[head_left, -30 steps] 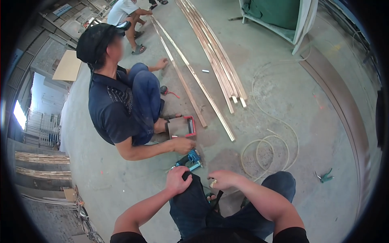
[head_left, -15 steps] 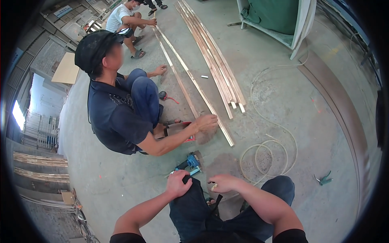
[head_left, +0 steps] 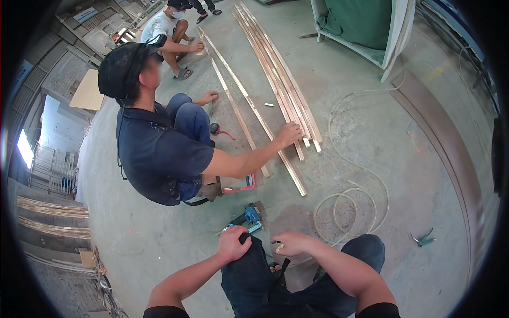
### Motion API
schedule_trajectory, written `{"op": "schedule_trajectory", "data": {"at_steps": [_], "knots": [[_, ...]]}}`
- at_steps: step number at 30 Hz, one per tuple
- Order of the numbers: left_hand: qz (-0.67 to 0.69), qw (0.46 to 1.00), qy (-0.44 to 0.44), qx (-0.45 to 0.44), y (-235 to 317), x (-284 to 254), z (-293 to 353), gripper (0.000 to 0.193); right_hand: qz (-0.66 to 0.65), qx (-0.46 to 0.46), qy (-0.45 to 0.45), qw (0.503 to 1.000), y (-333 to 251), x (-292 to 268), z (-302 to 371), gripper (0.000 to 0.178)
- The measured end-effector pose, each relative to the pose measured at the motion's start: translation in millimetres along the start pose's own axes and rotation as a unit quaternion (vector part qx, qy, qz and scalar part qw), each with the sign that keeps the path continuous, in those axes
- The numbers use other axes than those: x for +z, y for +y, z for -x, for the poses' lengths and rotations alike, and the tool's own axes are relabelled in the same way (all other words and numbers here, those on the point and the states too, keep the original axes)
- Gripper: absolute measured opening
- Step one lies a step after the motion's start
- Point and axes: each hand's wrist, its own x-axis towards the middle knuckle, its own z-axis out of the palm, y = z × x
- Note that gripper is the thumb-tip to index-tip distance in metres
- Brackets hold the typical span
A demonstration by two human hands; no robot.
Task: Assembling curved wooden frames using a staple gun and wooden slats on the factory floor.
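My left hand (head_left: pixel 234 244) rests on my bent left knee (head_left: pixel 248 253), fingers draped over it and holding nothing. Close in front of it, a blue nail gun (head_left: pixel 251 214) lies on the floor. My right hand (head_left: pixel 295 243) hangs between my knees with its fingers curled in. A small yellowish spot shows at those fingers; whether it is a held thing or a ring is unclear. Ahead, a crouching co-worker's hand (head_left: pixel 289 134) touches a bundle of long wooden strips (head_left: pixel 275 74). Two separate strips, one nearer the bundle (head_left: pixel 249 100), lie beside the co-worker.
A clear hose (head_left: pixel 339 199) lies coiled ahead to the right. Green-handled pliers (head_left: pixel 423 239) are at far right. A tape measure (head_left: pixel 214 129) lies by the co-worker's knees. Another person (head_left: pixel 165 32) crouches at the strips' far end. A white-framed green box (head_left: pixel 366 32) stands beyond.
The near co-worker's hand has gone from the separate strip rightward onto the bundle. The far person's hand has lowered, and the separate strips have shifted slightly. My hands have barely moved.
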Motion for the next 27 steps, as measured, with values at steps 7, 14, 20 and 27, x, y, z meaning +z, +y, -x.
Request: {"op": "schedule_trajectory", "data": {"at_steps": [7, 14, 20, 27], "knots": [[0.000, 1.000, 0.008, 0.014, 3, 0, -3, 0.027, -0.002, -0.019, 0.015, 1.000, 13, 9, -4, 0.056], [-0.003, 1.000, 0.002, 0.009, -2, 3, -3, 0.027, -0.002, -0.023, 0.015, 1.000, 11, 7, -4, 0.055], [0.006, 1.000, 0.010, 0.018, 0, 2, -2, 0.026, -0.002, -0.012, 0.001, 1.000, 5, 1, -1, 0.054], [-0.001, 1.000, -0.005, 0.001, -1, 2, 0, 0.027, -0.002, -0.009, 0.003, 1.000, 3, 0, 0, 0.055]]}}
